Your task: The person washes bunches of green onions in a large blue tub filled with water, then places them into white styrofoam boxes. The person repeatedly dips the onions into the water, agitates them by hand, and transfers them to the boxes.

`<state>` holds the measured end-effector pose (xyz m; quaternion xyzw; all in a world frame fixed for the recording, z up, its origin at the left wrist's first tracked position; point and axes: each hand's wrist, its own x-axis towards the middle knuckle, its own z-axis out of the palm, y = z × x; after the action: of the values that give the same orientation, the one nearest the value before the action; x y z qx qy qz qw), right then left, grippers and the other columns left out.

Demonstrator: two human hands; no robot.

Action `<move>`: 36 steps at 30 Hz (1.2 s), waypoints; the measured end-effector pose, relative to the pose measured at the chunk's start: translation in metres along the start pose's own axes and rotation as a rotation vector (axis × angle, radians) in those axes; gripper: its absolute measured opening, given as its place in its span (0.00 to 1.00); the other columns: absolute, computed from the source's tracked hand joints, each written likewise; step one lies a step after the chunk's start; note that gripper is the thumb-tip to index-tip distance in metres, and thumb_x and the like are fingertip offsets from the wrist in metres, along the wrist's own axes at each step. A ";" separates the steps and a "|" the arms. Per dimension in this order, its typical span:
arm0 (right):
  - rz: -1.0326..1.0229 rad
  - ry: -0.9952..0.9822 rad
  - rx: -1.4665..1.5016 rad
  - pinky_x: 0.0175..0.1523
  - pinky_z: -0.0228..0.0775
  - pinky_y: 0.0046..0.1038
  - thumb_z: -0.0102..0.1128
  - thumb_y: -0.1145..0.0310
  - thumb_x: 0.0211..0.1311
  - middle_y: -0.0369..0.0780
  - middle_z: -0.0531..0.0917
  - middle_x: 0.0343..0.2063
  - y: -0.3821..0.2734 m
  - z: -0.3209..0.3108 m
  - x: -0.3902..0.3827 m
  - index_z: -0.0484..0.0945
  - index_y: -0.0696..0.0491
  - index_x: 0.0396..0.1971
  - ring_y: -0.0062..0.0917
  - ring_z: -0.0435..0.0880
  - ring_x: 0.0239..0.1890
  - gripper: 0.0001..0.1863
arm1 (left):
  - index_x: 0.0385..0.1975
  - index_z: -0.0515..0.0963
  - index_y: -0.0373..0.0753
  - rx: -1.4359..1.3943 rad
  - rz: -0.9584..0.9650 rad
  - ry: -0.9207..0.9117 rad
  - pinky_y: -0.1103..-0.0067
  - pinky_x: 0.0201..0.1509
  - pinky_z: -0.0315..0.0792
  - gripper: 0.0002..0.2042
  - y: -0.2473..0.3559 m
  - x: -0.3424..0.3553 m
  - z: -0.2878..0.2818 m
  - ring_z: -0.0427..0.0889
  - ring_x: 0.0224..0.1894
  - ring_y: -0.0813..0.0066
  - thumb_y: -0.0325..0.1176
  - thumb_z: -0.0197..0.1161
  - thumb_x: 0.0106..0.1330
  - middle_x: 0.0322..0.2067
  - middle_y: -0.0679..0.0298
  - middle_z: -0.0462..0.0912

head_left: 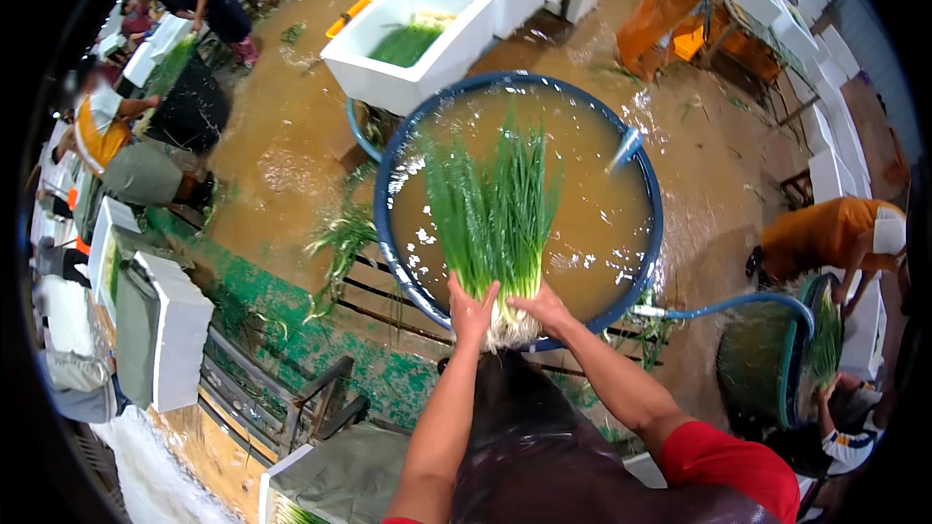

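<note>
Both my hands grip a big bunch of green onions by its white lower ends, the roots toward me and the long green leaves pointing away. My left hand closes round the left side of the bunch, while my right hand clasps the right side. Under the bunch stands a round tub with a dark blue rim, filled with brown water. The roots hang over its near rim. A blue hose end reaches into the water on the right.
White foam boxes holding green onions stand beyond the tub. Loose leaves lie left of it, by wooden slats. A metal-framed chair is near left. Another blue hose runs right. Several people work around on wet floor.
</note>
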<state>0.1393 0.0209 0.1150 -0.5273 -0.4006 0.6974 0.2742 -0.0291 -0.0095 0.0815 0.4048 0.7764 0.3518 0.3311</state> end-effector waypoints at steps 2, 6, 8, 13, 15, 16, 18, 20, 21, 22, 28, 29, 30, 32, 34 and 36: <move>0.170 0.222 -0.054 0.66 0.66 0.35 0.75 0.70 0.53 0.49 0.72 0.62 0.016 -0.024 0.010 0.49 0.61 0.72 0.35 0.73 0.61 0.52 | 0.67 0.54 0.28 -0.095 -0.172 -0.028 0.65 0.67 0.64 0.49 -0.029 0.017 0.030 0.71 0.63 0.51 0.49 0.77 0.55 0.62 0.40 0.68; 0.158 0.196 0.260 0.75 0.47 0.46 0.75 0.64 0.54 0.56 0.51 0.73 0.064 -0.102 0.031 0.31 0.59 0.75 0.43 0.57 0.73 0.63 | 0.68 0.52 0.26 -0.216 -0.365 -0.154 0.66 0.65 0.68 0.51 -0.057 0.047 0.023 0.72 0.62 0.53 0.44 0.80 0.52 0.63 0.39 0.66; 0.240 0.100 0.409 0.74 0.47 0.45 0.76 0.68 0.53 0.48 0.59 0.71 0.054 -0.095 0.039 0.39 0.53 0.75 0.38 0.61 0.71 0.58 | 0.70 0.48 0.26 -0.391 -0.533 -0.349 0.66 0.65 0.70 0.52 -0.068 0.066 0.019 0.72 0.63 0.54 0.41 0.79 0.53 0.63 0.40 0.67; 0.211 0.006 0.404 0.66 0.63 0.43 0.74 0.73 0.55 0.47 0.75 0.59 0.073 -0.077 0.110 0.62 0.54 0.66 0.34 0.75 0.60 0.40 | 0.57 0.72 0.26 -0.404 -0.567 -0.740 0.64 0.60 0.74 0.31 -0.042 0.112 0.074 0.73 0.62 0.60 0.34 0.76 0.57 0.59 0.44 0.74; 0.276 -0.024 0.225 0.62 0.69 0.42 0.71 0.66 0.60 0.47 0.81 0.52 0.071 -0.076 0.121 0.78 0.55 0.54 0.35 0.80 0.54 0.23 | 0.52 0.77 0.28 -0.631 -0.502 -0.742 0.65 0.58 0.75 0.25 -0.040 0.120 0.081 0.75 0.61 0.61 0.33 0.76 0.57 0.59 0.47 0.75; 0.266 -0.145 0.274 0.61 0.70 0.39 0.69 0.65 0.61 0.44 0.82 0.51 0.106 -0.093 0.123 0.79 0.55 0.53 0.32 0.80 0.53 0.21 | 0.55 0.74 0.30 -0.445 -0.482 -0.762 0.65 0.59 0.75 0.25 -0.048 0.116 0.092 0.77 0.59 0.61 0.28 0.73 0.58 0.57 0.49 0.77; 0.244 -0.325 0.181 0.58 0.72 0.34 0.66 0.61 0.64 0.40 0.84 0.50 0.173 -0.116 0.108 0.81 0.56 0.52 0.27 0.81 0.52 0.20 | 0.63 0.67 0.35 -0.066 -0.421 -0.787 0.66 0.60 0.75 0.29 -0.075 0.107 0.107 0.80 0.55 0.61 0.19 0.67 0.61 0.54 0.54 0.80; 0.197 -0.342 -0.332 0.60 0.71 0.33 0.64 0.57 0.65 0.41 0.83 0.53 0.165 -0.107 0.081 0.82 0.56 0.52 0.27 0.80 0.52 0.22 | 0.61 0.68 0.34 -0.202 -0.488 -0.712 0.68 0.56 0.76 0.27 -0.086 0.078 0.094 0.81 0.52 0.64 0.19 0.67 0.60 0.52 0.56 0.81; 0.189 -0.302 -0.695 0.61 0.69 0.33 0.63 0.54 0.65 0.42 0.82 0.55 0.144 -0.098 0.066 0.82 0.57 0.53 0.28 0.80 0.53 0.24 | 0.60 0.69 0.33 -0.271 -0.515 -0.669 0.69 0.55 0.77 0.27 -0.088 0.057 0.083 0.82 0.51 0.65 0.19 0.67 0.60 0.51 0.57 0.81; 0.281 -0.272 -0.519 0.61 0.69 0.34 0.65 0.56 0.64 0.42 0.82 0.54 0.120 -0.097 0.055 0.80 0.57 0.54 0.29 0.80 0.53 0.24 | 0.59 0.69 0.33 -0.343 -0.546 -0.625 0.70 0.53 0.78 0.26 -0.090 0.037 0.073 0.82 0.50 0.67 0.18 0.68 0.59 0.51 0.57 0.82; 0.198 0.028 0.289 0.64 0.68 0.33 0.80 0.68 0.48 0.46 0.76 0.58 0.061 -0.093 0.052 0.63 0.63 0.65 0.30 0.76 0.57 0.45 | 0.69 0.57 0.39 -0.588 -0.534 -0.698 0.70 0.55 0.78 0.41 0.002 0.070 0.013 0.79 0.55 0.61 0.16 0.69 0.55 0.59 0.53 0.75; 0.119 0.113 0.203 0.64 0.68 0.32 0.80 0.69 0.48 0.45 0.76 0.58 0.065 -0.088 0.060 0.60 0.63 0.66 0.29 0.76 0.57 0.47 | 0.72 0.49 0.43 -0.609 -0.466 -0.782 0.71 0.52 0.79 0.47 -0.004 0.080 0.015 0.82 0.52 0.65 0.17 0.71 0.55 0.56 0.54 0.76; 0.039 0.187 0.118 0.63 0.68 0.32 0.79 0.70 0.47 0.45 0.75 0.58 0.067 -0.079 0.072 0.58 0.62 0.67 0.29 0.76 0.57 0.49 | 0.72 0.49 0.43 -0.608 -0.486 -0.742 0.70 0.53 0.78 0.48 -0.010 0.085 0.025 0.81 0.53 0.65 0.17 0.72 0.54 0.57 0.54 0.75; -0.020 0.232 0.129 0.62 0.69 0.31 0.78 0.70 0.49 0.44 0.75 0.58 0.074 -0.065 0.093 0.58 0.60 0.67 0.28 0.77 0.56 0.48 | 0.72 0.49 0.43 -0.609 -0.530 -0.660 0.68 0.56 0.77 0.48 -0.022 0.089 0.050 0.79 0.55 0.64 0.16 0.72 0.53 0.60 0.53 0.72; 0.009 0.179 0.325 0.60 0.71 0.30 0.76 0.71 0.51 0.44 0.76 0.56 0.096 -0.062 0.116 0.62 0.58 0.66 0.27 0.77 0.54 0.42 | 0.69 0.56 0.41 -0.702 -0.707 -0.645 0.68 0.55 0.78 0.42 -0.039 0.096 0.070 0.78 0.57 0.63 0.20 0.72 0.55 0.54 0.53 0.77; 0.435 0.012 0.420 0.55 0.74 0.31 0.71 0.68 0.58 0.41 0.81 0.48 0.119 -0.063 0.122 0.75 0.56 0.58 0.27 0.80 0.49 0.27 | 0.65 0.64 0.37 -0.710 -0.797 -0.666 0.69 0.53 0.80 0.34 -0.083 0.099 0.085 0.79 0.55 0.63 0.23 0.70 0.58 0.51 0.53 0.80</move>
<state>0.1688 0.0736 -0.0563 -0.5366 -0.1234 0.8042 0.2239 -0.0390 0.0640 -0.0540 0.0373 0.5587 0.2927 0.7751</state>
